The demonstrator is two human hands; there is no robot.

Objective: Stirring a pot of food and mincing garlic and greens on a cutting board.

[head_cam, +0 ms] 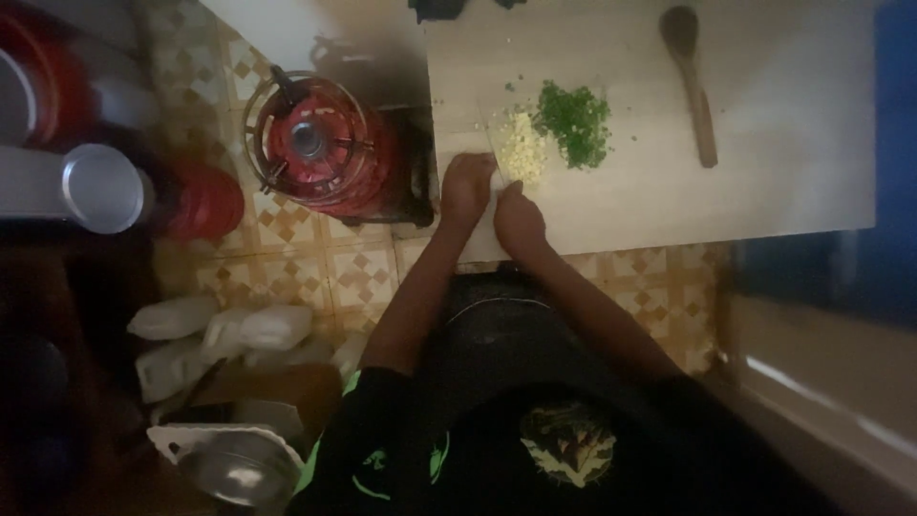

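Both hands sit close together at the near edge of the wooden bench [764, 191]. The left hand [466, 186] and right hand [519, 218] look curled, but what each grip holds is too blurry to tell. The pale chopped pile [522, 148] lies just past them, touching the chopped greens [575, 124].

A tiled floor [287, 258] with a tan and white diamond pattern fills the middle. At twelve o'clock a pale wooden worktop [764, 182] spreads toward three. At eleven stands a red stove [320, 143]. At nine lie red and silver cylinders [105, 186]. Pale plastic jugs [220, 334] cluster at eight. The light is dim, brightest at the top.
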